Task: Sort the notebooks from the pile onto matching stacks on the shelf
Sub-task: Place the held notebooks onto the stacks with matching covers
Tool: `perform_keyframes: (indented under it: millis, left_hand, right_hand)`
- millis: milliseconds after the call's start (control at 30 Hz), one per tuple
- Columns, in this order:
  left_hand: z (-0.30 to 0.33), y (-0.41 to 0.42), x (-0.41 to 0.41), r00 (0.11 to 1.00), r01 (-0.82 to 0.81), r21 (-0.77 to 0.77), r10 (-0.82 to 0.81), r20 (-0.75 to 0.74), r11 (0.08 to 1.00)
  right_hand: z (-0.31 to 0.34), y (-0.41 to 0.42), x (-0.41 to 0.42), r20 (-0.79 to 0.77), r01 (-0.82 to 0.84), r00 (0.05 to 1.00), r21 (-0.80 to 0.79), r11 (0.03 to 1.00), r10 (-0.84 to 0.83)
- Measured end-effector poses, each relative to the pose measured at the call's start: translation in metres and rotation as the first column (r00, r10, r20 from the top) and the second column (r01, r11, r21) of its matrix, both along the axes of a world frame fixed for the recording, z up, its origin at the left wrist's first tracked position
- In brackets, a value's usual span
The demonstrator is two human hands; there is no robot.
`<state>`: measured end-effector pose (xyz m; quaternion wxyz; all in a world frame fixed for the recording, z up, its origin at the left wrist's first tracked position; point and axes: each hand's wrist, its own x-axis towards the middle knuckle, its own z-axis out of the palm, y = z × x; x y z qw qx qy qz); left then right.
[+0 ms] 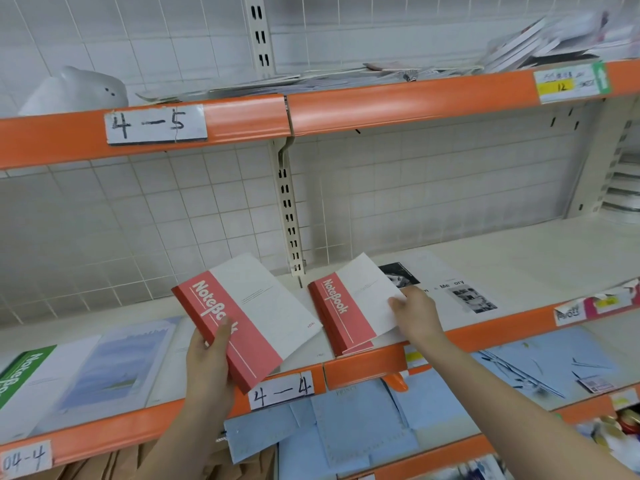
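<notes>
Left hand (207,355) fingers curled round the lower spine end of a red-and-white hardcover notebook with "NoteBook" lettering (247,317), thumb lying across the red band on the cover; book is lifted off the shelf, tilted, lower corner overhanging the orange shelf edge (374,370). Right hand (414,315) pinches the right-hand white edge of the top book of a short stack of matching red-and-white notebooks (349,306), thumb on the cover, other fingers underneath, hidden. That stack sits on the cream middle shelf just right of the held book, not touching it. Right of the stack, partly under the hand, a flat white notebook with black-and-white photos (460,289). Left on the same shelf: a pale blue landscape-cover notebook (114,362), then a green-and-white "NoteBook" (24,372) at the frame edge. Handwritten label "4-4" (282,393) on the shelf edge below the held book. Upper shelf carries a messy pile of thin notebooks (540,43) at right. Lower shelf shows light blue covers (353,431).
</notes>
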<state>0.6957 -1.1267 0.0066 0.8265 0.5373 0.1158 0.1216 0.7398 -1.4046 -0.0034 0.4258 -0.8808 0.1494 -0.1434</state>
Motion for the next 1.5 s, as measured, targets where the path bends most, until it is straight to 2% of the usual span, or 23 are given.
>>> perform_keyframes:
  millis: [133, 300, 400, 467, 500, 533, 567, 633, 667, 700, 767, 800, 933, 1033, 1100, 1133, 1200, 1300, 1400, 1500]
  left_hand:
    - [-0.001, 0.003, -0.001, 1.0, -0.002, 0.005, 0.002, -0.015, 1.0]
    - [-0.001, 0.002, -0.003, 1.0, 0.022, 0.018, -0.022, -0.013, 1.0]
    - [0.0, -0.003, -0.005, 0.999, 0.03, 0.029, -0.03, -0.011, 0.999]
    - [0.0, -0.006, -0.005, 0.999, 0.042, 0.031, -0.042, -0.014, 0.999]
    - [0.001, -0.009, -0.005, 0.999, 0.052, 0.031, -0.052, -0.013, 0.998]
    - [0.001, -0.012, -0.005, 0.998, 0.066, 0.033, -0.066, -0.01, 0.997]
    - [0.002, -0.016, -0.004, 0.996, 0.089, 0.042, -0.089, -0.007, 0.995]
    - [0.005, -0.027, -0.003, 0.986, 0.166, 0.07, -0.166, -0.008, 0.984]
    - [0.008, -0.034, -0.003, 0.976, 0.215, 0.078, -0.215, -0.01, 0.973]
    - [0.011, -0.04, -0.004, 0.963, 0.268, 0.074, -0.269, -0.005, 0.96]
    - [0.016, -0.051, -0.005, 0.925, 0.377, 0.071, -0.379, 0.021, 0.924]
    - [0.016, -0.055, -0.004, 0.904, 0.422, 0.08, -0.426, 0.042, 0.903]
    - [0.016, -0.07, 0.0, 0.877, 0.464, 0.063, -0.468, 0.11, 0.884]
    - [0.013, -0.079, 0.005, 0.885, 0.452, 0.022, -0.452, 0.11, 0.892]
    - [0.01, -0.079, 0.007, 0.875, 0.463, 0.091, -0.471, 0.113, 0.882]
    - [0.007, -0.079, 0.009, 0.869, 0.459, 0.2, -0.484, 0.1, 0.866]
    - [0.0, -0.077, 0.011, 0.867, 0.426, 0.466, -0.497, 0.035, 0.775]
    - [-0.014, -0.076, 0.017, 0.884, 0.354, 0.747, -0.462, -0.07, 0.563]
    - [-0.019, -0.078, 0.017, 0.879, 0.314, 0.889, -0.456, -0.14, 0.333]
    - [-0.018, -0.083, 0.014, 0.865, 0.33, 0.914, -0.464, -0.193, 0.235]
  right_hand:
    - [-0.002, 0.006, -0.002, -0.043, -0.023, 0.999, -0.191, 0.981, 0.015]
    - [-0.004, 0.008, -0.005, -0.097, -0.032, 0.995, -0.331, 0.943, 0.0]
    - [-0.002, 0.012, -0.01, -0.143, -0.019, 0.988, -0.469, 0.883, -0.054]
    - [0.003, 0.014, -0.014, -0.113, -0.006, 0.991, -0.53, 0.848, -0.064]
    - [0.007, 0.017, -0.015, -0.067, -0.024, 0.998, -0.507, 0.862, -0.011]
    - [0.011, 0.02, -0.017, -0.004, -0.07, 0.997, -0.403, 0.912, 0.075]
    - [0.016, 0.024, -0.019, 0.024, -0.156, 0.986, -0.245, 0.957, 0.167]
    - [0.025, 0.034, -0.025, 0.019, -0.338, 0.941, 0.061, 0.939, 0.338]
    - [0.027, 0.037, -0.027, -0.002, -0.392, 0.919, 0.108, 0.914, 0.395]
    - [0.027, 0.039, -0.029, -0.022, -0.426, 0.903, 0.08, 0.901, 0.429]
    - [0.024, 0.037, -0.03, -0.014, -0.416, 0.909, 0.038, 0.909, 0.416]
    - [0.023, 0.033, -0.03, -0.007, -0.391, 0.92, 0.073, 0.918, 0.393]
    - [0.02, 0.021, -0.03, -0.047, -0.375, 0.91, 0.33, 0.866, 0.412]
    - [0.023, 0.012, -0.027, 0.041, -0.291, 0.949, 0.489, 0.822, 0.311]
    - [0.026, 0.003, -0.02, 0.086, -0.199, 0.98, 0.428, 0.882, 0.18]
    - [0.027, -0.002, -0.017, 0.105, -0.164, 0.985, 0.374, 0.913, 0.134]
    - [0.028, -0.008, -0.012, 0.133, -0.124, 0.987, 0.299, 0.946, 0.087]
    - [0.021, -0.011, -0.007, 0.117, -0.055, 0.993, 0.211, 0.976, 0.031]
    - [0.011, -0.01, -0.003, 0.074, 0.001, 0.997, 0.141, 0.99, -0.012]
    - [0.003, -0.008, -0.002, 0.037, 0.022, 0.999, 0.048, 0.999, -0.023]
